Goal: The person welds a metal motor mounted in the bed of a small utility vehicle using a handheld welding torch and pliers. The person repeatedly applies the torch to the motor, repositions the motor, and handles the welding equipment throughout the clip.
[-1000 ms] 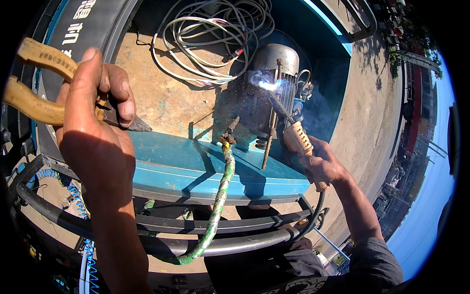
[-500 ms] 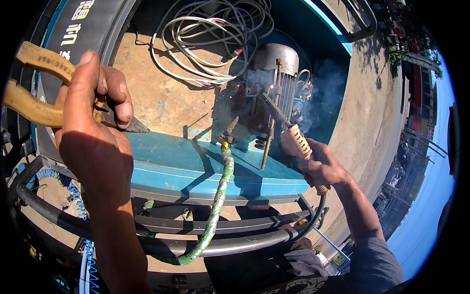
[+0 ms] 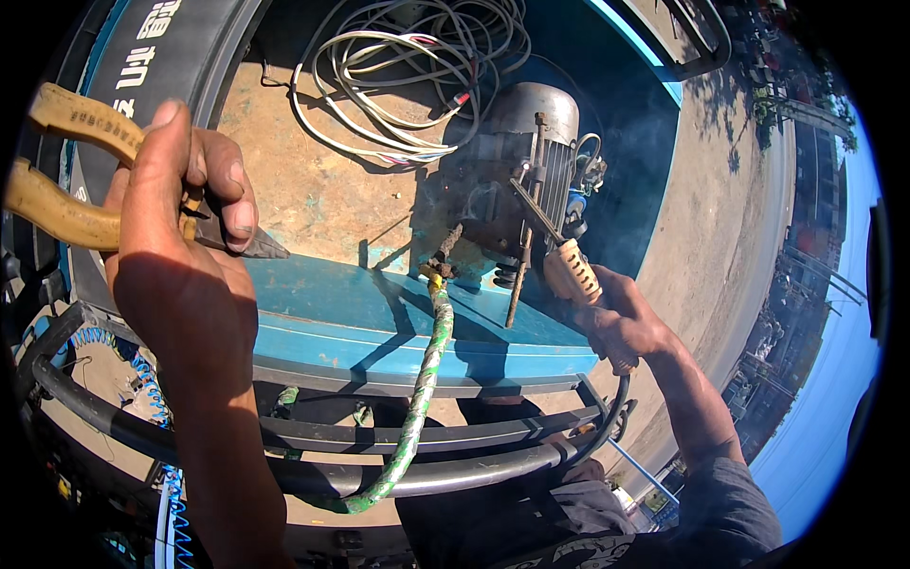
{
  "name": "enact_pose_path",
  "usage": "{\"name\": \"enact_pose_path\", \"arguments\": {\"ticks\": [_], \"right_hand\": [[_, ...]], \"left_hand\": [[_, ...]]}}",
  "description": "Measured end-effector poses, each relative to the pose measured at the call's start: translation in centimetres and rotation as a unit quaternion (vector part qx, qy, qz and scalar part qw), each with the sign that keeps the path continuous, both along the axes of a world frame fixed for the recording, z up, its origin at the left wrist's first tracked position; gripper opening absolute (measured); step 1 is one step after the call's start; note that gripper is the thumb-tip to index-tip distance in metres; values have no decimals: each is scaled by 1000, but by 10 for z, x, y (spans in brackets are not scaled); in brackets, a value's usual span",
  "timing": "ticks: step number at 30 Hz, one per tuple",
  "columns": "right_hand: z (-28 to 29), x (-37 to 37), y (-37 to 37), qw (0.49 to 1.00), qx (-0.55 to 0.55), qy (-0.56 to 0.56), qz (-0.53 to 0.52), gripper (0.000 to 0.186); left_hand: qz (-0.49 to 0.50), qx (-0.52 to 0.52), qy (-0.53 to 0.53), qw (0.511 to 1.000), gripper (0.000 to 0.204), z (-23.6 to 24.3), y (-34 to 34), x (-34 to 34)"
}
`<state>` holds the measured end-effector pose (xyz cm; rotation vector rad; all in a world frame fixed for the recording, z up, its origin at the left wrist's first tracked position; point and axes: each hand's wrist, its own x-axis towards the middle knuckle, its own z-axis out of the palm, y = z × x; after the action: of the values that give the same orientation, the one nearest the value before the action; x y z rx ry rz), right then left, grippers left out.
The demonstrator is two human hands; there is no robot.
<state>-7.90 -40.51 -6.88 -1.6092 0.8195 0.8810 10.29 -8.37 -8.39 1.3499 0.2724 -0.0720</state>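
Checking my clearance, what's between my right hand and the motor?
In the head view, the welding holder stretches from your right hand toward the motor, visually overlapping a rusty rod.

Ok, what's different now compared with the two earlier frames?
The bright arc by the motor is out and the smoke has thinned. The electrode holder in the right hand has shifted very slightly left. Nothing was grasped or released: the left hand keeps the pliers. Motor, rusty rod and cable coil stayed put.
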Motion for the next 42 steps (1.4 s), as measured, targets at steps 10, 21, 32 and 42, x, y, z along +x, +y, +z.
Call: {"name": "enact_pose_path", "arguments": {"ticks": [10, 21, 32, 42], "right_hand": [[-3, 0, 2, 1000, -21, 0, 0, 69], [-8, -4, -3, 1000, -19, 5, 7, 70], [-10, -4, -3, 1000, -23, -6, 10, 70], [-10, -3, -4, 999, -33, 4, 21, 75]], "left_hand": [[-8, -5, 0, 1000, 27, 1, 1, 0], [-12, 0, -2, 1000, 27, 2, 2, -2], [-18, 13, 17, 1000, 27, 2, 2, -3], [-30, 16, 14, 999, 27, 1, 4, -2]]}}
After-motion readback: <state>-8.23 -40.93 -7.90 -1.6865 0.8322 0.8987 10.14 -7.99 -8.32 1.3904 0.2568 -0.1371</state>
